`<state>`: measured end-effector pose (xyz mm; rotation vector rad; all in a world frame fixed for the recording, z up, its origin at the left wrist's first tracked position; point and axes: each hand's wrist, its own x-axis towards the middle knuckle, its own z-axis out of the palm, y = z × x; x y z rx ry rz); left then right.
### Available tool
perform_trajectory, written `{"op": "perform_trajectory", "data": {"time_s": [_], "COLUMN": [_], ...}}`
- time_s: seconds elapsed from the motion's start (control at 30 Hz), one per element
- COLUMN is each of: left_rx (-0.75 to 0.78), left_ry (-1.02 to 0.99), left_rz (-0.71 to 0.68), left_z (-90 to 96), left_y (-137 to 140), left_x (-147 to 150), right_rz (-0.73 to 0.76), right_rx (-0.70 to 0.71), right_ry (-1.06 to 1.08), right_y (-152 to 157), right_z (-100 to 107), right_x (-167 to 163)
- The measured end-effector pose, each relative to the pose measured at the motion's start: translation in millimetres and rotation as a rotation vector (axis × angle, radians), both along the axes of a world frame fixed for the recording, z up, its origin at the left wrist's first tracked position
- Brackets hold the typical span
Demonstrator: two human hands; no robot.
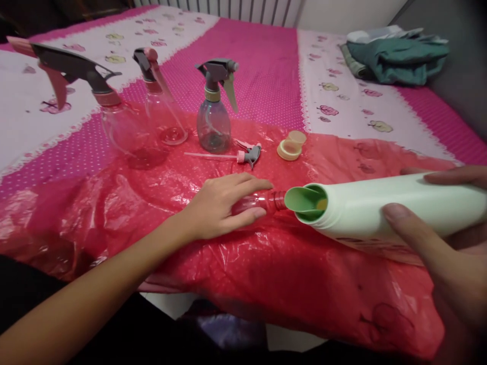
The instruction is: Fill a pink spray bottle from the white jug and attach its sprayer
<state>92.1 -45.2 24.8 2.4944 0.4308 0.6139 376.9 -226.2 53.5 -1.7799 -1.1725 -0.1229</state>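
My left hand (216, 208) is closed around a small clear bottle (251, 203), whose threaded, uncapped neck points right. That neck meets or nearly meets the green pouring spout (304, 199) of a large pale green plastic bottle (365, 208). Gripping the large bottle at the right is my right hand (452, 263), thumb on the near side and fingers over the top. The large bottle is tipped on its side with its mouth to the left, and something yellowish shows inside the spout. Whether liquid is flowing I cannot tell. A pink and grey trigger sprayer head (249, 154) with its tube lies just beyond my left hand.
A translucent red plastic sheet (213, 263) covers the near part of the pink patterned bed. Three trigger spray bottles stand behind: a big one (125, 132), a pink one (167, 114) and a grey one (213, 121). A yellowish cap (291, 147) sits right of them; folded clothes (399, 56) lie far right.
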Motion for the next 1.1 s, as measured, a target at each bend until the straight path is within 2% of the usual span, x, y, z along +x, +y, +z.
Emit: {"op": "perform_trajectory", "data": {"time_s": [0.1, 0.33, 0.6, 0.93, 0.97, 1.1], "left_rx": [0.014, 0.057, 0.054, 0.113, 0.107, 0.066], "left_ry": [-0.008, 0.034, 0.031, 0.057, 0.088, 0.058], "left_rz": [-0.003, 0.029, 0.027, 0.001, 0.007, 0.193], "left_z": [0.9, 1.4, 4.9, 0.7, -1.0, -10.5], "left_y": [0.4, 2.7, 3.2, 13.2, 13.4, 13.5], "left_x": [-0.9, -3.9, -4.5, -12.9, -14.4, -17.4], "right_rz": [0.03, -0.031, -0.064, -0.009, 0.003, 0.047], "right_rx": [0.048, -0.055, -0.067, -0.075, -0.082, -0.081], "right_ry": [0.008, -0.029, 0.083, 0.167, 0.18, 0.196], "right_y": [3.3, 2.3, 4.7, 9.1, 9.5, 13.9], "right_z": [5.0, 15.4, 18.4, 22.3, 23.3, 29.0], "right_x": [-6.4, -18.3, -22.2, -28.9, -29.2, -29.2]}}
